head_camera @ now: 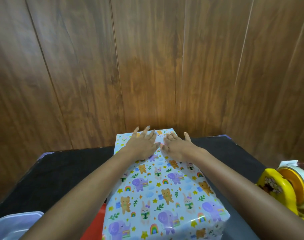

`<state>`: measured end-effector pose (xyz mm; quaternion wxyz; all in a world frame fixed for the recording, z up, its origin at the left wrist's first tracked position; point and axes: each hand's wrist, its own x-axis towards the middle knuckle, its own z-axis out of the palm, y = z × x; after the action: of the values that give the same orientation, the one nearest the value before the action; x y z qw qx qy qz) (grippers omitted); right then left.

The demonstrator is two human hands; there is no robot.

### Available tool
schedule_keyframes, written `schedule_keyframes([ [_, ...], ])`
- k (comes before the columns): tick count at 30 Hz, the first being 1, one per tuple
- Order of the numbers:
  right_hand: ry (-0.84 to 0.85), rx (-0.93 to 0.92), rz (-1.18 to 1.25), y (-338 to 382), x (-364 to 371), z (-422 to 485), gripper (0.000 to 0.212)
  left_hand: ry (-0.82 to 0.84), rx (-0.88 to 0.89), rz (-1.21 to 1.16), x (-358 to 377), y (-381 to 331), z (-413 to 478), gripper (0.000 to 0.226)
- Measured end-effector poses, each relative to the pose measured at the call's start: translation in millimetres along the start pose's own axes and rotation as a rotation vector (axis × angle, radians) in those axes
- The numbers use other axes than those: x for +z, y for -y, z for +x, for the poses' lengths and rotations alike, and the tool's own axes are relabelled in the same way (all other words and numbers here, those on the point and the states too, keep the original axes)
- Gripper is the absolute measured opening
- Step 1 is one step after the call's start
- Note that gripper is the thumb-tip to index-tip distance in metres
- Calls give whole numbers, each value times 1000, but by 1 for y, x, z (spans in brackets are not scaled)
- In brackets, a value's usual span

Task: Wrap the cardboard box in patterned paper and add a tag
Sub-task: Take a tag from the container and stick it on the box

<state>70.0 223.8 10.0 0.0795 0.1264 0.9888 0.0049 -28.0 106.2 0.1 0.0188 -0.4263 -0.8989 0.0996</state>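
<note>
The box (165, 193) lies lengthwise on the black table, fully covered in pale blue paper printed with elephants, bears, rabbits and rainbows. At its far end a small white tag (160, 137) with handwriting shows between my hands. My left hand (144, 143) lies flat on the far top of the box, fingers spread and straight. Just to its right, my right hand (176, 144) rests flat there too, fingers stretched forward. Both hands touch the paper beside the tag; most of the tag is hidden under them.
A yellow tape dispenser (286, 186) with a roll of clear tape stands at the right edge. A translucent plastic lid or tray (14, 226) sits at the near left. Something red (95, 224) pokes out under the box's near left side. A wood-panel wall (147, 66) rises behind the black table (61, 170).
</note>
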Motion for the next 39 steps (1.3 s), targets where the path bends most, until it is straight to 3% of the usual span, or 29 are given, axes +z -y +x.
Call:
schedule_keyframes([
  [3, 10, -56, 74, -1, 3, -2, 55, 76, 22, -85, -3, 6, -9, 53],
  [6, 48, -39, 39, -6, -1, -18, 52, 111, 35, 124, -9, 13, -25, 49],
  [9, 26, -1, 64, -8, -13, -29, 48, 44, 30, 247, -14, 13, -38, 50],
  [12, -46, -41, 151, -3, -15, -30, 46, -17, 74, 93, -14, 4, -38, 49],
  [16, 11, -39, 123, 6, -6, -13, 49, 27, 61, -116, -11, -10, -19, 48],
  [22, 7, -21, 136, 6, -5, -1, 49, 3, 22, 2, -11, -8, -2, 47],
  [28, -6, -44, 115, 5, -6, -5, 47, -67, 105, 104, -3, 11, -29, 47],
  [30, -26, -34, 186, 6, -7, -13, 42, -51, 90, -1, -5, 14, -41, 47],
  [34, -175, 18, 480, 11, -12, -37, 31, -22, -28, -555, -16, 10, -69, 43],
  [39, -314, -74, 1081, 33, -11, -91, 23, -348, -98, -952, -12, 11, -130, 24],
])
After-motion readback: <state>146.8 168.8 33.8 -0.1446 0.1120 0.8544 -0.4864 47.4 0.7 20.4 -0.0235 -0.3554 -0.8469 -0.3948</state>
